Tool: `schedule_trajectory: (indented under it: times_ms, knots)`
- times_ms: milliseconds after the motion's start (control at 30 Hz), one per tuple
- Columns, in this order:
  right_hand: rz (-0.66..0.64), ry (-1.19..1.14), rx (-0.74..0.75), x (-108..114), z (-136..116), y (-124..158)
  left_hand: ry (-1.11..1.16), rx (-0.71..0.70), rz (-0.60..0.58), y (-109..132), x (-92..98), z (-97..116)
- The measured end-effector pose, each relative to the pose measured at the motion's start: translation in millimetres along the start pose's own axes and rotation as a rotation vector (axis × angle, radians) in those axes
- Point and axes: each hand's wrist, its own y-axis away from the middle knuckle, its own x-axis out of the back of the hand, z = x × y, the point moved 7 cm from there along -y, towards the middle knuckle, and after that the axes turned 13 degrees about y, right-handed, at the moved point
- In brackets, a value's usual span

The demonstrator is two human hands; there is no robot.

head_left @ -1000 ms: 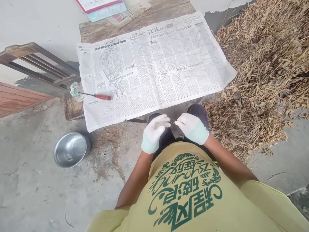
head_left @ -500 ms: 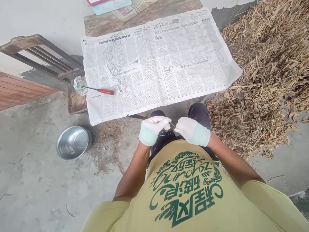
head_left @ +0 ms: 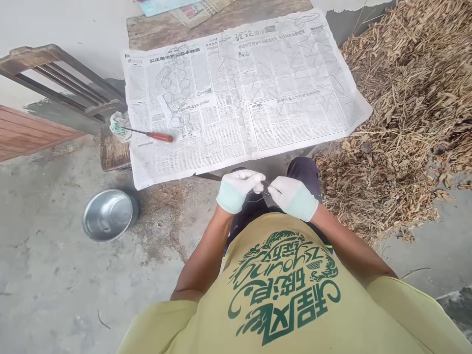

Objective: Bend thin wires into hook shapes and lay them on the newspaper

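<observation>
A thin wire (head_left: 257, 200) bends between my two gloved hands, above my lap and just in front of the table edge. My left hand (head_left: 241, 188), in a white glove with a pale green cuff, pinches the wire between thumb and fingers. My right hand (head_left: 293, 196), gloved alike, is closed on the wire's other side. Part of the wire is hidden by the fingers. Beyond the hands, newspaper (head_left: 228, 142) covers the table, bearing several looped wire shapes (head_left: 175, 81) at left and angular wire shapes (head_left: 265, 88) at right.
A red-handled screwdriver (head_left: 160, 136) lies at the newspaper's left edge, its shaft reaching a crumpled white wad (head_left: 120, 127) on a wooden chair (head_left: 114, 153). A metal pot (head_left: 108, 216) stands on the floor at left. Dry plant stalks (head_left: 405, 123) are heaped at right.
My left hand has shifted slightly right and up, my right hand slightly left. The wire between them shows a more bent shape. The camera view has moved a little.
</observation>
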Motion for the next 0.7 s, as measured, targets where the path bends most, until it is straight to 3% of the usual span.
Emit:
schedule_trajectory:
  times_ms: [467,700]
  knots:
    - [0.03,-0.026,0.101,-1,-1,1,-0.004,0.013,-0.002,-5,-4.4,5]
    - [-0.022,-0.395,-0.215,-2,15,1,0.051,0.002,0.015,-14,-1.0,-1]
